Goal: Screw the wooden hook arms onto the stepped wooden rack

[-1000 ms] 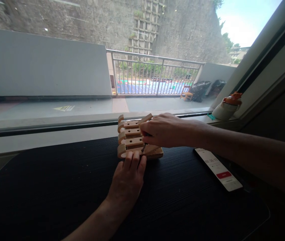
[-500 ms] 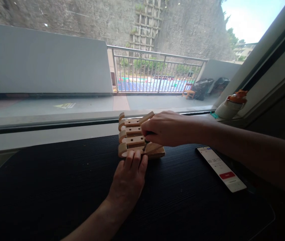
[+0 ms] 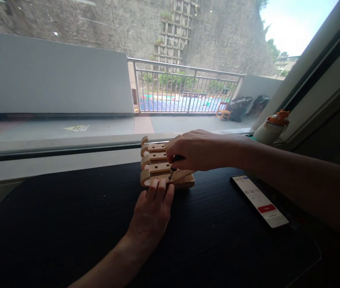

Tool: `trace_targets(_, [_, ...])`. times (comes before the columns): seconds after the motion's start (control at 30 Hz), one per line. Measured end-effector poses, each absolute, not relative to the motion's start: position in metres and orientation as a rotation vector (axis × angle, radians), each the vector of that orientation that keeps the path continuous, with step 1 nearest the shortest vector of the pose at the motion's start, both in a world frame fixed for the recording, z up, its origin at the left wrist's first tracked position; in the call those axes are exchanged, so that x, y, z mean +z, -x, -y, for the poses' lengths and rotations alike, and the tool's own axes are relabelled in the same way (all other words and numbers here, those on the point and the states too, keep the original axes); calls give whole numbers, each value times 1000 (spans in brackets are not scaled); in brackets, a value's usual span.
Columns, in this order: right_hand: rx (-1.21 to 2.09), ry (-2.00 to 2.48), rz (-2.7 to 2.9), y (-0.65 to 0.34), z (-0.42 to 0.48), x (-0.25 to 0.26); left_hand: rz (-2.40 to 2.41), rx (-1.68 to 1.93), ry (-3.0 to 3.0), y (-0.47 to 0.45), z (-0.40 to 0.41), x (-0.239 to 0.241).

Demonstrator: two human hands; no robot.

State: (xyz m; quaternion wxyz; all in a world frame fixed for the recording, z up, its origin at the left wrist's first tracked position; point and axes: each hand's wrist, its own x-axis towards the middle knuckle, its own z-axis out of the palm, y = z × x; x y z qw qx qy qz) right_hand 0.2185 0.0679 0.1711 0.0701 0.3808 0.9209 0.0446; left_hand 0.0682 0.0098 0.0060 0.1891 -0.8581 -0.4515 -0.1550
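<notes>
A pale wooden piece [image 3: 158,167] with curved ends on its left and rows of bars with dark holes rests on the black table. My right hand [image 3: 189,150] is closed around the dark handle of a screwdriver [image 3: 173,169], its tip pointing down at the nearest bar. With fingers bent over the front edge, my left hand [image 3: 154,202] grips the wooden piece near that tip. The right hand hides part of the far bars, and the exact contact of the tip is too small to make out.
A phone [image 3: 261,203] with a running timer lies on the black table [image 3: 68,228], right of the hands. Behind the right forearm, a white bottle [image 3: 270,130] with an orange lid stands by the window. The window sill [image 3: 68,163] borders the table's far side.
The whole view has shifted slightly. My right hand keeps hold of the screwdriver and appears a little turned; my left hand stays on the wooden piece.
</notes>
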Motion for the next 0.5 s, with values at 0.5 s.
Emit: trace_targets(0.5, [169, -1296, -2704, -223, -69, 166, 1282, -438, 2418, -69, -9, 6])
